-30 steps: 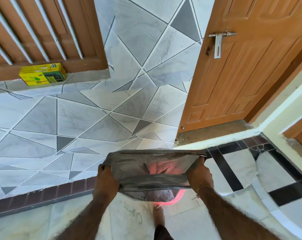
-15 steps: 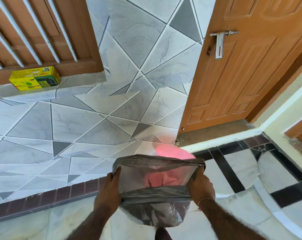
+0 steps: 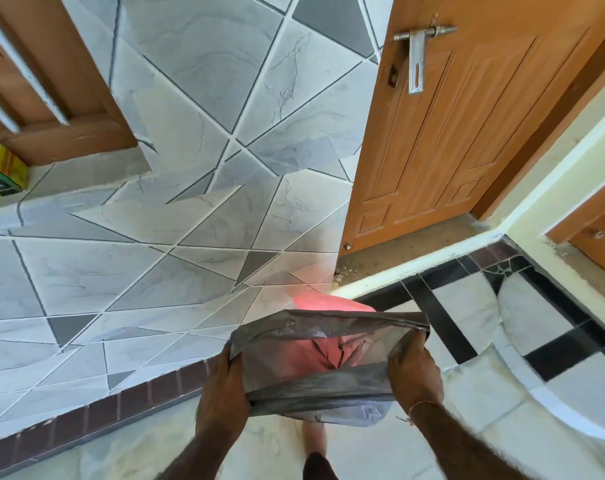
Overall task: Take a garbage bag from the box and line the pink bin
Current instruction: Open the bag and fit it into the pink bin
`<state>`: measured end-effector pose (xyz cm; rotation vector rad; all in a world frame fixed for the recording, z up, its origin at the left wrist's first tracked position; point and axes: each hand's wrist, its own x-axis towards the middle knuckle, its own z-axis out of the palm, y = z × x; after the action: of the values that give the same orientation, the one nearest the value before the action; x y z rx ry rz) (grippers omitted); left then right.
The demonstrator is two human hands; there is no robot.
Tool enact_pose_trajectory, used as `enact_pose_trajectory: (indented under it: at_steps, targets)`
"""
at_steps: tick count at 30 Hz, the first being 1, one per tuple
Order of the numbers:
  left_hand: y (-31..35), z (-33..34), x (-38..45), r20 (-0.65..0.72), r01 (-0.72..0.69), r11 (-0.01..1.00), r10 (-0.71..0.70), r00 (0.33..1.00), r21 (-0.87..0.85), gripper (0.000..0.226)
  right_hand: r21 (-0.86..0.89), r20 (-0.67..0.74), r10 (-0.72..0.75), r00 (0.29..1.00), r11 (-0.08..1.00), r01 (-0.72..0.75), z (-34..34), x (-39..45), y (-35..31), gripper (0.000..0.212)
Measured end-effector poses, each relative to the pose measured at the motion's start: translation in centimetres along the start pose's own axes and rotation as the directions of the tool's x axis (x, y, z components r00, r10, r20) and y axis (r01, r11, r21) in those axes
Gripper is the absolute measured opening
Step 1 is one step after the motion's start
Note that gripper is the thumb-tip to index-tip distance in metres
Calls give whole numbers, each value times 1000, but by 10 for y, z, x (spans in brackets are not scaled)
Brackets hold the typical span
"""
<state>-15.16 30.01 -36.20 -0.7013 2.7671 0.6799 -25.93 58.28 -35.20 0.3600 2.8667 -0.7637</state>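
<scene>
Both hands are on the garbage bag (image 3: 314, 362) now; left hand (image 3: 221, 393) and right hand (image 3: 413, 375) each grip a side of its mouth, spread wide over the pink bin (image 3: 332, 303) (mostly hidden beneath). Best to keep that mouth taut and lower it evenly; the yellow box (image 3: 1, 174) sits well apart, far left.

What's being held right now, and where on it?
The grey garbage bag, by its open mouth: left hand grips the left edge, right hand the right edge.

Bright daylight all round, shadows soft and faint. Wide-angle lens bends the door (image 3: 467, 116) and tiles (image 3: 190, 237) toward the edges. Left side smears with motion blur, and the bag (image 3: 328, 341) shows a dull sheen.
</scene>
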Motion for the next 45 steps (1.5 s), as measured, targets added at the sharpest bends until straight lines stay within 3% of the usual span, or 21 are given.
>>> enact_pose_trajectory:
  at_steps: [13, 18, 22, 28, 37, 45]
  targets:
    - [0, 44, 119, -6, -35, 998, 35, 999, -42, 88, -28, 199, 260, 945, 965, -260, 77, 54, 22, 71]
    - [-17, 90, 146, 159, 35, 999, -34, 987, -3, 96, -99, 197, 326, 925, 945, -312, 115, 67, 32, 76]
    - [-35, 126, 147, 293, 26, 994, -57, 954, 109, 81, -160, 179, 395, 901, 915, -370, 144, 64, 47, 79]
    - [-56, 161, 126, 432, -128, 991, 96, 897, 47, 96, -207, 215, 452, 866, 888, -411, 175, 47, 62, 88]
    - [-26, 200, 111, 427, -368, 926, 368, 826, -86, 110, -247, 392, 303, 869, 944, -218, 207, 47, 70, 102]
    - [-23, 262, 156, 542, -300, 954, 264, 798, -23, 97, -274, 372, 315, 873, 936, -221, 249, 94, 100, 112]
